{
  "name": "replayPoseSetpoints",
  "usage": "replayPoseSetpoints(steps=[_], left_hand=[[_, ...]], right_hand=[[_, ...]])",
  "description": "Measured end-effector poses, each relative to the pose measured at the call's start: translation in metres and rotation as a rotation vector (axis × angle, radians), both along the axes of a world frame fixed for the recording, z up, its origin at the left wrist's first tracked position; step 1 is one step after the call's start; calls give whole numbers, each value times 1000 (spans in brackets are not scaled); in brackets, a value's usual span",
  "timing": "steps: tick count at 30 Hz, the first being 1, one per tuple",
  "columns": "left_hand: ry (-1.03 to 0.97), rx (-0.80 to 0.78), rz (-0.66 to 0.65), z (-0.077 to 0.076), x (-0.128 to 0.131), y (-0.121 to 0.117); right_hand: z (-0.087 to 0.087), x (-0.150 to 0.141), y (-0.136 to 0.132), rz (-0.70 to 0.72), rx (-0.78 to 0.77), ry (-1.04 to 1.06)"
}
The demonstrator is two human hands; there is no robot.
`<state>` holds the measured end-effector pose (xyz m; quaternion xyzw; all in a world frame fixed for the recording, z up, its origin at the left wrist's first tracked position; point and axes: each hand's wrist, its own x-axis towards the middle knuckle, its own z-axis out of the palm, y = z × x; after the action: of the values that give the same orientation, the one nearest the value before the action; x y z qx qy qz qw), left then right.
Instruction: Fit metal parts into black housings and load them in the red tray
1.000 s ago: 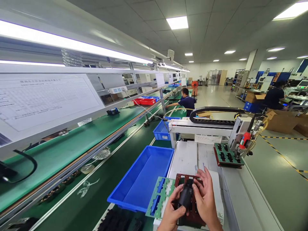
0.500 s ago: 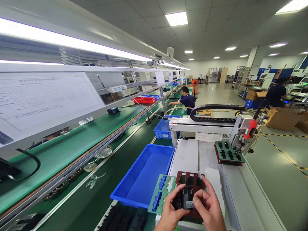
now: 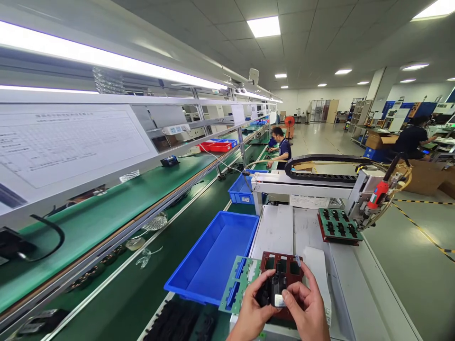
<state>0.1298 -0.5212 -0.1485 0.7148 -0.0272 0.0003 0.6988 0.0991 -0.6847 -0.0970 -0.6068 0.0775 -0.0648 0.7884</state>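
Note:
My left hand [image 3: 251, 308] is closed around a black plastic housing [image 3: 278, 285], thumb at its lower edge and fingers at its upper left. A small white label [image 3: 279, 300] lies on the near face of the housing. My right hand [image 3: 308, 305] has its thumb against that label, with curled fingers at the housing's right side. At the raised right index fingertip a second small label strip [image 3: 297, 260] sticks out. Beneath both hands is a red-brown fixture [image 3: 263, 259] with rectangular openings, partly hidden. A green cut-out plate [image 3: 227, 299] lies to its left.
An empty-looking blue bin [image 3: 209, 260] stands left, with black parts [image 3: 174, 319] in front of it. A gantry machine with a red-bodied tool [image 3: 378, 194] stands beside a loaded green fixture [image 3: 334, 222]. White backing paper [image 3: 316, 265] lies right. A co-worker [image 3: 282, 149] sits farther along.
The housing has turned slightly in my hands, and its label now looks plain white and brighter. The machine's tool head has shifted a little right. The co-worker's arm has drawn in.

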Motion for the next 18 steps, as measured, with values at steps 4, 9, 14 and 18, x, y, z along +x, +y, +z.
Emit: replayPoseSetpoints(steps=[4, 9, 14, 18], left_hand=[[3, -15, -5, 1, 1, -1], [-3, -8, 11, 12, 0, -3], [13, -72, -9, 10, -1, -2], [-20, -132, -51, -5, -1, 0]], right_hand=[[-2, 2, 1, -21, -25, -24], [-8, -1, 6, -70, -73, -60], [-25, -4, 6, -190, -372, -200], [-38, 1, -1, -218, -481, -260]])
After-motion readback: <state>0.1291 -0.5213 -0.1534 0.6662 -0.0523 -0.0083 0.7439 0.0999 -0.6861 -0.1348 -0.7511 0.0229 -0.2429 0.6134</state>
